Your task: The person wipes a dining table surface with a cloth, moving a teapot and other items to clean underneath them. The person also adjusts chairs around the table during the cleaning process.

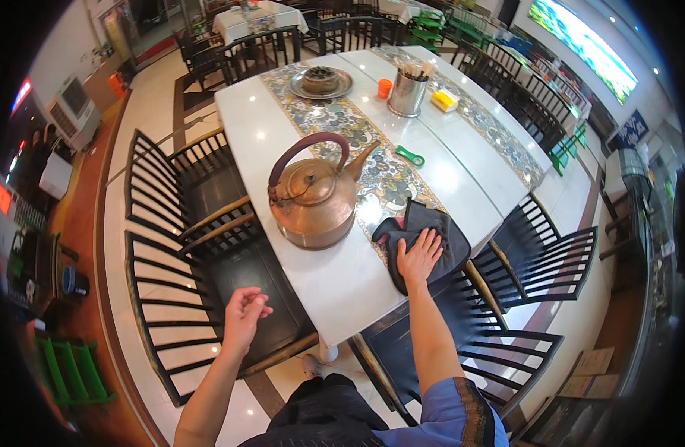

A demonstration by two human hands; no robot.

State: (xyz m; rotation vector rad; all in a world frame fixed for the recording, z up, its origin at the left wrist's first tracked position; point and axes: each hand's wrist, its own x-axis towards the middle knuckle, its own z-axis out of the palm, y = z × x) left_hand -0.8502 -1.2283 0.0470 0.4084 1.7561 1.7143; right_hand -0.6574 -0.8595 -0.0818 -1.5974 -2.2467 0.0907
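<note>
My right hand (420, 255) lies flat with its fingers stretched out on a crumpled black cloth (454, 242) at the table's near right edge. A bit of pink shows at the cloth's left side. Over a chair seat, off the table's near left edge, my left hand (245, 313) hangs with loosely bent fingers and nothing in it. A large copper kettle (313, 212) with a dark wrapped handle stands between the two hands, farther in on the white table (320, 287). Beyond the cloth lies a small green-handled tool (410, 156), perhaps a peeler.
Toward the table's far side are a metal tray (342, 83) with a dark round thing on it, an orange cup (385, 89), a steel canister (408, 97) of sticks and a yellow-white packet (444, 100). Black slatted chairs (171, 298) crowd both near sides.
</note>
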